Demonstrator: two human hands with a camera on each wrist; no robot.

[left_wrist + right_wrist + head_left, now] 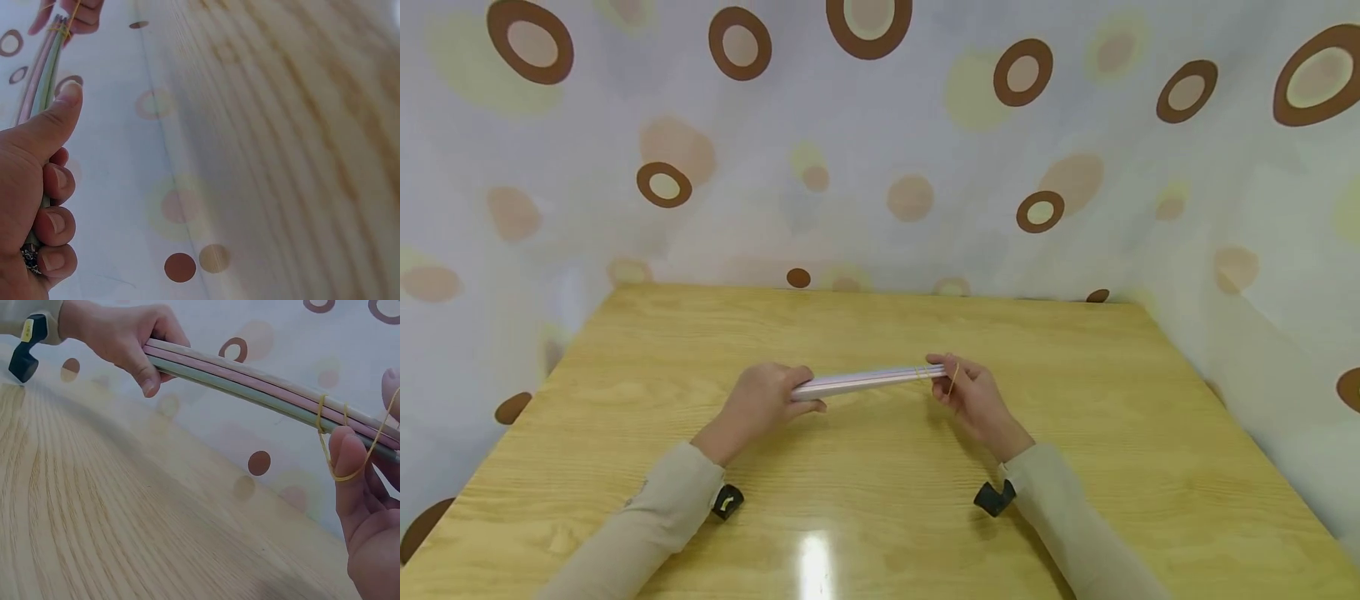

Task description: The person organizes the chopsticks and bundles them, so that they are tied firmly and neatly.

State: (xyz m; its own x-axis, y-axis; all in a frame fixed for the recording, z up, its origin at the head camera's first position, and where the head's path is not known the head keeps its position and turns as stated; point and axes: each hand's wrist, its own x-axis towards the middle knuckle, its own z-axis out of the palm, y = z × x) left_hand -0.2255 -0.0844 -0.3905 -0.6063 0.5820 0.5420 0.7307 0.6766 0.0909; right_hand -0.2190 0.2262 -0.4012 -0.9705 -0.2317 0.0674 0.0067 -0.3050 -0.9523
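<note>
1. Left hand (763,402): thumb on one side, fingers wrapped round the other, gripping the left end of a long, slim bundle of whitish, pink and pale green strips (865,381).
2. Right hand (976,406): thumb and fingers pinching the bundle's right end.
3. Thin yellow elastic band (320,415): wound round the bundle near its right end; a slack loop runs across the right hand's fingers.
4. Bundle: between both hands, raised above the light wood-grain bench (865,500), lying roughly crosswise, right end slightly higher in head view.
5. Beige long sleeves (647,508) on both arms; small black device (727,502) at each wrist.
6. Behind: whitish backdrop (850,242), brown rings, peach and yellow spots.
</note>
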